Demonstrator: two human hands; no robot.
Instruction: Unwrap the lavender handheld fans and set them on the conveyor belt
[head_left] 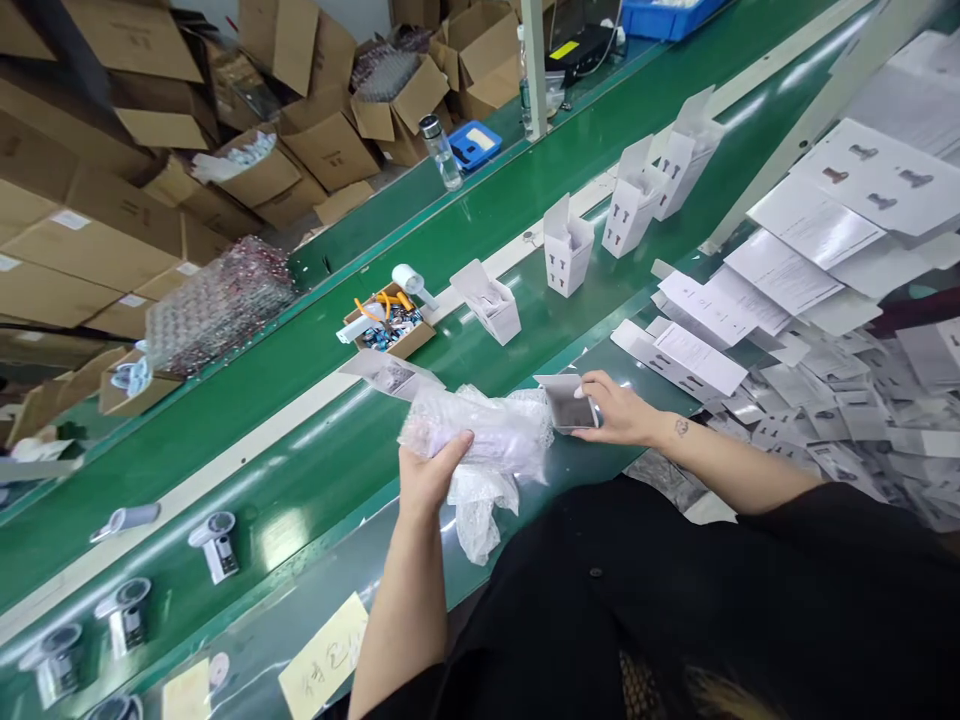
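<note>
Fingers (450,447) around bubble-wrapped item (487,430), lengthwise toward box (571,405)

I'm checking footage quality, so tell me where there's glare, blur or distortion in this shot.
Head view: overhead light streaks glare along the glossy green conveyor belt; the clear bubble-wrap bundle in the left hand looks washed out; brown cardboard cartons at the left edge smear and bend; the picture looks tilted.

Bright, even overhead light, white glare streaks along the green conveyor belt (517,200), slight wide-angle bending at edges.
</note>
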